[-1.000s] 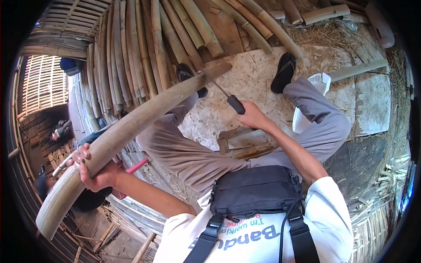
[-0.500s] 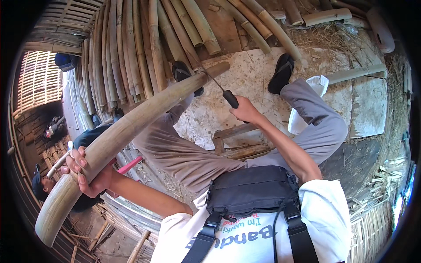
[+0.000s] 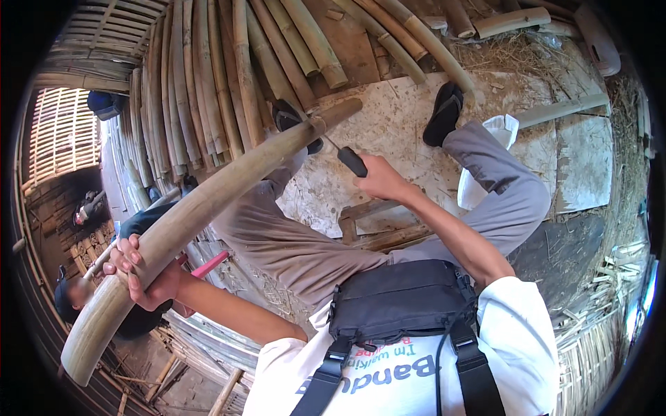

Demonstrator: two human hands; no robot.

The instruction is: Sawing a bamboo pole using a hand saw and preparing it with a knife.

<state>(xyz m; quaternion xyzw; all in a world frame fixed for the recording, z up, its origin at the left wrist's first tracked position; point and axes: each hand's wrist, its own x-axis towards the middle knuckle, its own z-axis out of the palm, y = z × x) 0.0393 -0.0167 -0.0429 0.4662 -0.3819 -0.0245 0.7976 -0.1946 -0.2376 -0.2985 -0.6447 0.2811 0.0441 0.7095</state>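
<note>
A long, thick bamboo pole point(image 3: 222, 191) slants across my left side, from the lower left up to the middle top. My left hand point(image 3: 142, 274) is wrapped round its near part, with the fingers over the upper face. In my right hand point(image 3: 381, 179) is the black handle of a hand saw point(image 3: 352, 161). The saw's thin blade meets the pole near a joint close to its far end, seen almost edge-on, so its teeth do not show. Under the pole's far part is my left foot in a black sandal point(image 3: 286, 116).
Many bamboo poles point(image 3: 208, 83) lie side by side at the far left. A pale, stained board point(image 3: 388, 114) covers the floor between my feet, with a wooden frame point(image 3: 347, 225) before me. Another person point(image 3: 76, 291) is at the left, near a pink plastic piece point(image 3: 208, 265).
My right hand has drawn the saw back toward me and slightly left, so less blade shows beyond the pole. The pole's near end has shifted slightly; my left hand keeps its hold.
</note>
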